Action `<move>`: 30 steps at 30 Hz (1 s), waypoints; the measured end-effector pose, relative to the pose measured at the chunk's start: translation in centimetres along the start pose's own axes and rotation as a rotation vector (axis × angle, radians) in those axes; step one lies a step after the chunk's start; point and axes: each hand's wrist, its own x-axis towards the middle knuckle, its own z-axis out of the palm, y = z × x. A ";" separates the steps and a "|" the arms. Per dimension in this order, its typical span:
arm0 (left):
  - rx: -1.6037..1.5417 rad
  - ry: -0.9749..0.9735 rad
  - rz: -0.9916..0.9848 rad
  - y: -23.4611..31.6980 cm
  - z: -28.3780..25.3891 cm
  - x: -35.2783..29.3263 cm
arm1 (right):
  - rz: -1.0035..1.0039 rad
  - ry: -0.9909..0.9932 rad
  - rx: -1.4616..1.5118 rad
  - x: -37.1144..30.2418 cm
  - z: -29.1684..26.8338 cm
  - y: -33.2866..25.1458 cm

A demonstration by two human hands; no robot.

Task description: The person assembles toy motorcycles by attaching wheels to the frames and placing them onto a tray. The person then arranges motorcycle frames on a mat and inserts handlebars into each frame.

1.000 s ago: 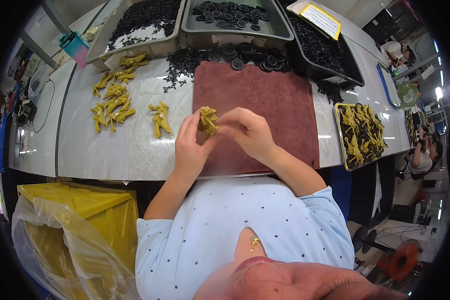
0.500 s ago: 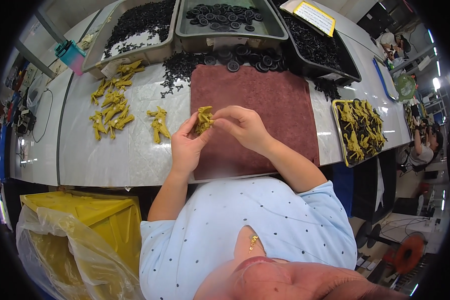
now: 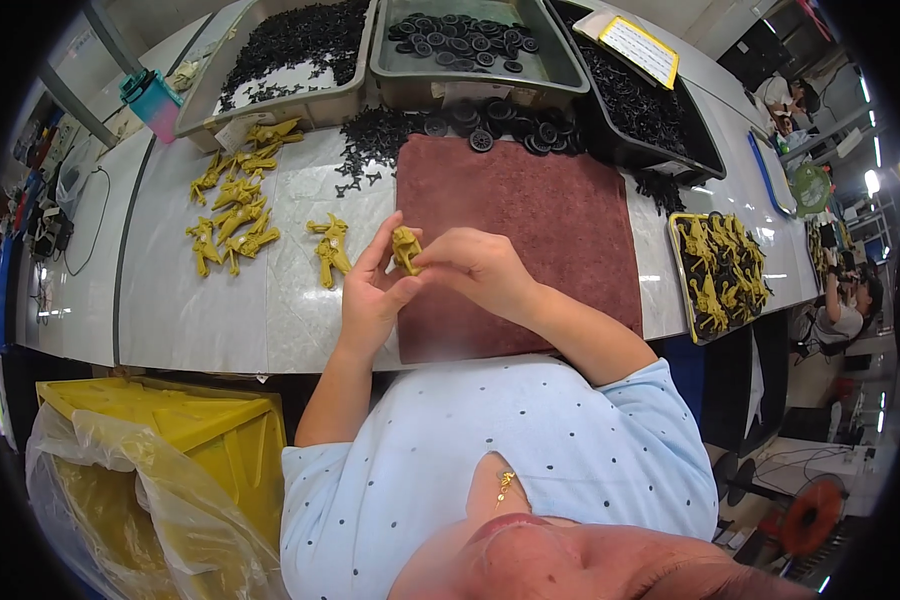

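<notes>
Yellow plastic part (image 3: 405,248), one, above the left edge of the maroon cloth (image 3: 530,220); grasped between left hand (image 3: 370,297) and right hand (image 3: 485,270). Black wheels (image 3: 481,140), heaped, just beyond the cloth's far edge.

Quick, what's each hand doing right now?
Left hand: fingers and thumb curved around the yellow piece; how firmly they grip cannot be told.
Right hand: fingertips closed on the same yellow piece.
</notes>
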 end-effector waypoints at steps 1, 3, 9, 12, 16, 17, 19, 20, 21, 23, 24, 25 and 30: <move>-0.001 0.002 0.001 0.2 0.1 0.0 | 0.000 -0.002 0.000 0.0 0.1 0.0; -0.012 -0.038 -0.058 0.3 0.1 0.2 | 0.059 0.008 0.018 -0.2 0.1 0.0; -0.250 -0.066 -0.243 0.0 -1.0 -0.3 | 0.060 -0.069 0.025 -0.2 0.3 -0.6; -0.361 -0.044 -0.247 -0.1 -1.1 -0.2 | 0.057 -0.086 -0.041 0.0 0.3 -0.8; -0.253 0.037 -0.209 0.5 -0.6 0.0 | 0.059 -0.106 -0.074 0.4 -0.1 -0.3; -0.208 0.076 -0.200 0.5 -0.4 0.0 | 0.075 -0.101 -0.058 0.3 0.0 0.1; -0.161 0.118 -0.186 0.5 -0.4 -0.1 | 0.087 -0.098 -0.042 0.2 0.2 0.5; -0.155 0.126 -0.181 0.5 -0.4 -0.2 | 0.102 -0.109 -0.027 0.1 0.4 0.5; -0.148 0.134 -0.175 0.6 -0.5 -0.4 | 0.116 -0.119 -0.012 0.2 0.4 0.5; -0.245 0.235 -0.156 0.7 -2.8 -0.9 | 0.091 -0.040 -0.041 0.2 0.0 0.4; -0.347 0.322 -0.146 0.8 -4.3 -1.0 | 0.075 0.051 -0.078 0.1 -0.6 0.5; -0.345 0.323 -0.141 1.5 -5.7 -1.2 | 0.214 0.072 -0.024 0.1 -2.0 0.8; 0.556 0.114 -0.070 5.0 -5.6 -3.9 | 0.529 0.376 0.298 1.1 -2.6 4.9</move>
